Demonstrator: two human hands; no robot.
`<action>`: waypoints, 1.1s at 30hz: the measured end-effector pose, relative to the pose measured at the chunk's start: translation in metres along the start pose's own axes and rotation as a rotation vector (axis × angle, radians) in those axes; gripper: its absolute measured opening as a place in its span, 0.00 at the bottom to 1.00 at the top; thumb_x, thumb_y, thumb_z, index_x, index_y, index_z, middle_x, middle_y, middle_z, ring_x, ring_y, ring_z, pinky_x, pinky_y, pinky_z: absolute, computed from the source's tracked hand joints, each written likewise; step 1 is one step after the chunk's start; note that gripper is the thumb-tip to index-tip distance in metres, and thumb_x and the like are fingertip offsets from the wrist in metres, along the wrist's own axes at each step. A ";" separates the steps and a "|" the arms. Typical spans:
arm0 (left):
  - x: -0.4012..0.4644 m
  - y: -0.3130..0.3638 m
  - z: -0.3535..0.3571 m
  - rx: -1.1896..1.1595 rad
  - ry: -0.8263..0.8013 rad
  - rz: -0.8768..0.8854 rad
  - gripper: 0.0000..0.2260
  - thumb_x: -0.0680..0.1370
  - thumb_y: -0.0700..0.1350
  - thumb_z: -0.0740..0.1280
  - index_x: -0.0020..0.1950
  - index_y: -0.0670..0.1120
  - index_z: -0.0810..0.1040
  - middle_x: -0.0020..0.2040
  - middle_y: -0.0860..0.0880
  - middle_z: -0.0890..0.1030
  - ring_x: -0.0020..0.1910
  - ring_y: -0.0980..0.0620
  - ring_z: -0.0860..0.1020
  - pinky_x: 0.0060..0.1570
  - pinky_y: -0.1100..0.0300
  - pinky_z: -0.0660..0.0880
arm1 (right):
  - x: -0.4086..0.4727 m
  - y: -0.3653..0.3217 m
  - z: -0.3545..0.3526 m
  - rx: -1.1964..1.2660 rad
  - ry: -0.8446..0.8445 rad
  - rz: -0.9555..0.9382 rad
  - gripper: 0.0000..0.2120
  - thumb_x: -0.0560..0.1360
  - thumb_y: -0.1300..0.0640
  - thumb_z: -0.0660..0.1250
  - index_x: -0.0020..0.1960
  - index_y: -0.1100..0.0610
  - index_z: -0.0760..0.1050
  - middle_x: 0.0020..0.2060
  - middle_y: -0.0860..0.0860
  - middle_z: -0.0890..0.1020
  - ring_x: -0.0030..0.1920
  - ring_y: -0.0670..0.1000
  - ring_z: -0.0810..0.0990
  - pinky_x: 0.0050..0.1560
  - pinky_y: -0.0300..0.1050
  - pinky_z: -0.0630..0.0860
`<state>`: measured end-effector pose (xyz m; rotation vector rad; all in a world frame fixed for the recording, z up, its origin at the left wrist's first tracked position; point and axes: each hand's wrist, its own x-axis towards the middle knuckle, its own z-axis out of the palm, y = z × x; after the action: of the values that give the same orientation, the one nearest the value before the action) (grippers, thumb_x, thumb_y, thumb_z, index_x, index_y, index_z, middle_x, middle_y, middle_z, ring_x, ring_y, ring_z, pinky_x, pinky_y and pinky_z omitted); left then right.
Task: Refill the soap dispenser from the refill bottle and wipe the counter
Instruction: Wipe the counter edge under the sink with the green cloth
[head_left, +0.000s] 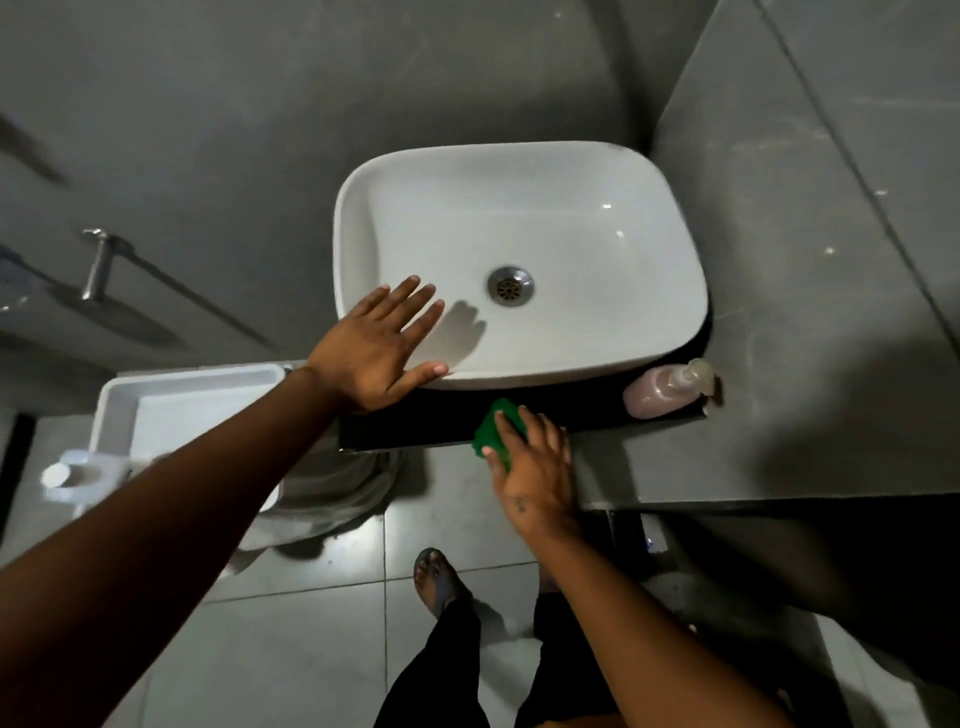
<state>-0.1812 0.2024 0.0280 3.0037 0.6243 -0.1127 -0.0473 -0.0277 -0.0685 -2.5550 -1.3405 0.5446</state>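
Centre frame: basin (519, 260) on counter (415, 423). Lower right of basin: soap dispenser (667, 389) (lying tilted, near counter's right end). Below basin: sponge (493, 431) at counter's front edge. Left: toilet cistern (182, 410).

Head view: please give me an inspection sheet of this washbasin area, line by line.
Surface: dark counter under the white basin; wet or dry cannot be told.
Job's things: soap dispenser with pink soap at the counter's right end; green sponge on the counter's front edge; white refill bottle at far left, cap on.
Clutter: white tray left of the basin.
Hands: left hand flat and open on the basin rim; right hand pressing the sponge.
Cables: nothing seen.
Surroundings: grey tiled walls and floor, metal rail at left, the person's foot below.
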 end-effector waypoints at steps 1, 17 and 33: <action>-0.006 -0.004 0.001 -0.009 0.002 -0.022 0.39 0.81 0.68 0.47 0.83 0.43 0.60 0.83 0.40 0.60 0.84 0.41 0.54 0.81 0.44 0.54 | 0.000 0.005 -0.003 0.006 0.022 0.040 0.25 0.80 0.42 0.61 0.76 0.45 0.67 0.77 0.52 0.65 0.75 0.58 0.63 0.75 0.55 0.62; -0.133 -0.019 0.047 -0.284 0.253 -0.582 0.34 0.83 0.61 0.54 0.83 0.41 0.59 0.84 0.39 0.57 0.84 0.42 0.55 0.81 0.45 0.54 | 0.023 -0.120 0.037 -0.289 -0.166 -0.424 0.26 0.79 0.44 0.64 0.76 0.45 0.66 0.68 0.54 0.70 0.65 0.59 0.68 0.62 0.53 0.71; -0.266 -0.053 0.237 -0.488 -0.001 -1.299 0.35 0.84 0.65 0.47 0.85 0.46 0.49 0.85 0.42 0.49 0.85 0.42 0.46 0.82 0.44 0.47 | 0.091 -0.332 0.214 -0.300 -0.300 -0.794 0.23 0.80 0.46 0.62 0.74 0.47 0.64 0.67 0.57 0.70 0.66 0.60 0.68 0.63 0.57 0.71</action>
<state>-0.4596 0.1260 -0.1881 1.7150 2.0679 -0.0116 -0.3363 0.2375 -0.1701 -1.8975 -2.5048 0.5962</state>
